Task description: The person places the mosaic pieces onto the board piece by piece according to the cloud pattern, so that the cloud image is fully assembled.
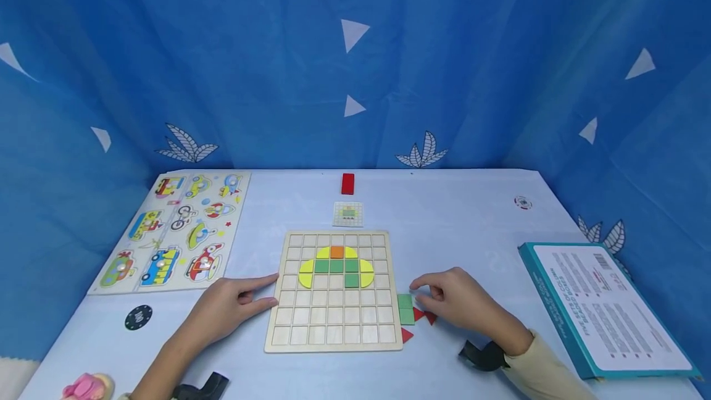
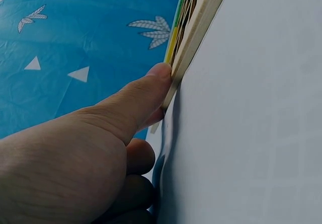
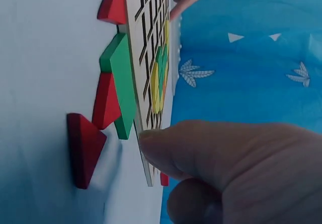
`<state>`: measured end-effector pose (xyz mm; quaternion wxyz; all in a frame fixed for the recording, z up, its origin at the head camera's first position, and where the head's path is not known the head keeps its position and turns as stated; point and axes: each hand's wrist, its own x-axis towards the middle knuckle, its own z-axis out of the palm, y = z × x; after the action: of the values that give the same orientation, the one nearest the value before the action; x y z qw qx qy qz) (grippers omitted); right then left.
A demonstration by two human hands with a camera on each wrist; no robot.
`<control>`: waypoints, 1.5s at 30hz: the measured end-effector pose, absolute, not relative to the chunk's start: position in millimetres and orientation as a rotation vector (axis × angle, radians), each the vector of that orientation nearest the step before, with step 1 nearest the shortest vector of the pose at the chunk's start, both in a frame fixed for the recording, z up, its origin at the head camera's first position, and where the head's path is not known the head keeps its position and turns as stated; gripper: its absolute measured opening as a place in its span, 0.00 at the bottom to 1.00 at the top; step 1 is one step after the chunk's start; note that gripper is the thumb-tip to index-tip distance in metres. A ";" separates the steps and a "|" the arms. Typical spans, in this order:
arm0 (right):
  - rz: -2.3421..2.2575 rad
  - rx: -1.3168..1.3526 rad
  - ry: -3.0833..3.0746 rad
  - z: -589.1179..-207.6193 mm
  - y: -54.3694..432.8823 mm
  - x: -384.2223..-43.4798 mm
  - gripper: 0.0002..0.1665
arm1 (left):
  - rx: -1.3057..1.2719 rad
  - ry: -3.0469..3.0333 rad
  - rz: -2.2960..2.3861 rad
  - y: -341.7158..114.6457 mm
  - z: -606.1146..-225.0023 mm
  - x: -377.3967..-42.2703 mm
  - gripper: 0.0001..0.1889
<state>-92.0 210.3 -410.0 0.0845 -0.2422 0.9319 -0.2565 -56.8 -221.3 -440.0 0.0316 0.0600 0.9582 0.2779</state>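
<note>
A wooden grid board (image 1: 333, 331) lies flat with yellow curved pieces (image 1: 306, 267), green squares (image 1: 352, 279) and an orange square (image 1: 336, 252) in its upper cells. My left hand (image 1: 224, 307) touches the board's left edge with thumb and index finger, the other fingers folded under; the left wrist view shows the thumb (image 2: 160, 72) against that edge. Beyond the right edge, my right hand (image 1: 458, 298) hovers with index finger and thumb apart, nothing between them. Close by it lie two green squares (image 1: 406, 310) and red triangles (image 1: 407, 335), seen larger as a red triangle (image 3: 86, 148) in the right wrist view.
Behind the board lie a small pattern card (image 1: 348, 215) and a red block (image 1: 347, 184). A vehicle puzzle board (image 1: 183, 227) and a black chip (image 1: 138, 317) are at left; a teal-edged box (image 1: 611, 307) is at right. Blue curtains surround the table.
</note>
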 end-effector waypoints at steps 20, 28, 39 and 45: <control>-0.640 -0.824 2.886 -418.4 204.7 -80.6 0.12 | 0.183 2.960 0.847 -221.0 -438.7 -56.3 0.27; -0.515 -0.846 2.945 -418.3 199.3 -78.4 0.13 | 0.177 2.961 0.845 -220.5 -438.4 -56.0 0.27; -0.465 -0.920 3.001 -419.5 195.0 -75.1 0.14 | 0.179 2.988 0.823 -220.0 -439.9 -56.1 0.27; -0.416 -0.938 3.001 -421.5 194.1 -75.1 0.16 | 0.181 2.985 0.821 -219.8 -439.7 -56.6 0.27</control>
<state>-75.1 194.1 -421.5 -0.0150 -0.2958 0.9461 -0.1312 -56.6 -219.8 -439.7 0.0202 0.0583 0.9624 0.2645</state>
